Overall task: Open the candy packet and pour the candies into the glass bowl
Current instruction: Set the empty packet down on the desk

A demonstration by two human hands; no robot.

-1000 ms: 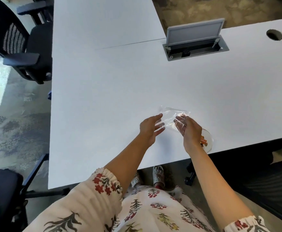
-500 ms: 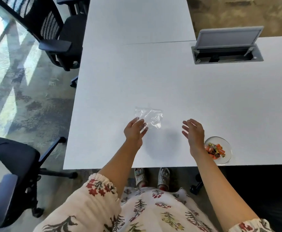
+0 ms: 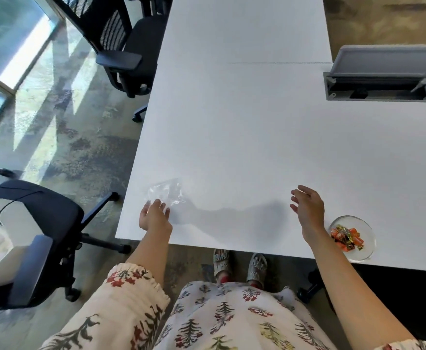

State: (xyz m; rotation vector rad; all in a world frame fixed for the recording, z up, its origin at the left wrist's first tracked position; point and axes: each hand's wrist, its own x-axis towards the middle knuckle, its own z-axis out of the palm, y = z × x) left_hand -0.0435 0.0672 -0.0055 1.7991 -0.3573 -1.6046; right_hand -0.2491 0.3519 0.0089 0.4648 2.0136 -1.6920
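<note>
A clear, crinkled plastic candy packet (image 3: 165, 194) lies flat and empty-looking on the smooth white table (image 3: 244, 137), near its left front corner. Its film is thin and wrinkled, catching pale glints of light, with an irregular, roughly rectangular outline.

The left hand (image 3: 155, 216) sits at the packet's near edge, fingers (image 3: 159, 203) loosely curled and slightly spread; the fingertips reach the packet's near edge, but whether they pinch the film or only rest against it cannot be told.

The right hand (image 3: 308, 208) hovers above the table well apart from the packet, palm turned inward, fingers (image 3: 298, 196) open and relaxed, holding nothing.

Just right of the right wrist, at the table's front edge, stands a shallow round glass bowl (image 3: 366, 229), transparent with a thin rim. Inside it lies a small heap of wrapped candies (image 3: 347, 239) in glossy orange and dark, gold-flecked foil with twisted ends.

Set into the table at the far right is a grey metal cable box (image 3: 383, 87) with its rectangular lid tilted up. Black mesh-backed office chairs (image 3: 120, 46) stand on the mottled carpet to the left.
</note>
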